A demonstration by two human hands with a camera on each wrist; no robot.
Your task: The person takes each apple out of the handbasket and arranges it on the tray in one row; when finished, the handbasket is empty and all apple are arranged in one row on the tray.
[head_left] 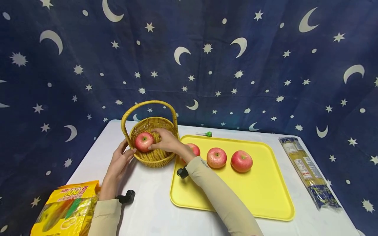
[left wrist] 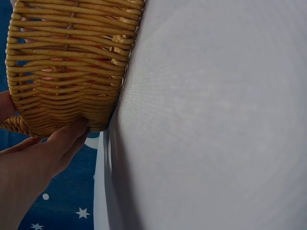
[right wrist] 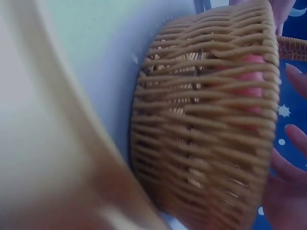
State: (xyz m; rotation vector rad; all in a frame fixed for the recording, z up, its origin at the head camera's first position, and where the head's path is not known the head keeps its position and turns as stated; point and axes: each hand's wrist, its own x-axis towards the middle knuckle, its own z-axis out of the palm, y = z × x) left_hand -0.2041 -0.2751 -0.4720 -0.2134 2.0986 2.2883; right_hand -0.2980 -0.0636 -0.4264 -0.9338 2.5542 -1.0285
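A wicker basket with an arched handle stands at the table's back left, a red apple inside it on the left. My left hand holds the basket's left side, thumb at the rim and fingers against the outer wall. From the right, my right hand reaches over the basket, its thumb and fingers spread beside the apple. In the right wrist view the apple shows through the weave, with the right fingertips beyond the rim. How firmly they touch it cannot be seen.
A yellow tray holds an apple, another apple and one partly hidden apple behind the right wrist. A green-topped item lies behind the tray. A noodle-like packet lies right; a yellow snack bag sits front left.
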